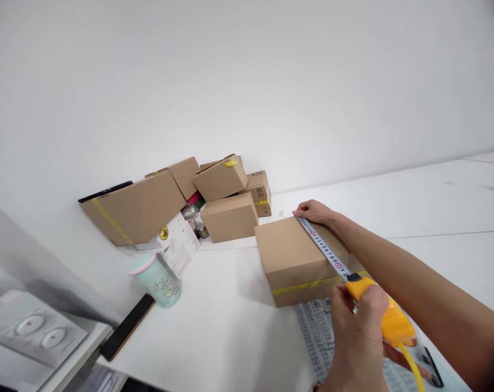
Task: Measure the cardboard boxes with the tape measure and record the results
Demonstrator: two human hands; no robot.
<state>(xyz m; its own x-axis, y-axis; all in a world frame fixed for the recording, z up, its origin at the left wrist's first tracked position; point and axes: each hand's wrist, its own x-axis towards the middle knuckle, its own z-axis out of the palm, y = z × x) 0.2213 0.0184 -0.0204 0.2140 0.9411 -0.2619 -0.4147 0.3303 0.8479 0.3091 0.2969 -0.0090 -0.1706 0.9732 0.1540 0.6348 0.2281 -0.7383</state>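
My left hand (363,321) is wrapped round the yellow case of a tape measure (394,321), thumb on top, near the front of a brown cardboard box (287,245). The numbered metal blade runs from the case across the box's top to its far edge. There, my right hand (315,210) has its fingers closed on the blade's end, pressing it against the box; the very tip is hidden. A yellow strap hangs from the case. Yellow tape runs along the box's near side. A printed newspaper-like sheet (312,337) lies partly under the box.
Several cardboard boxes (230,218) are stacked against the wall. A mint-green tumbler (160,283), a white avocado-printed package (179,245) and a black bar-shaped object (128,326) stand or lie on the left. A white dial appliance (38,329) sits beyond the table's left edge.
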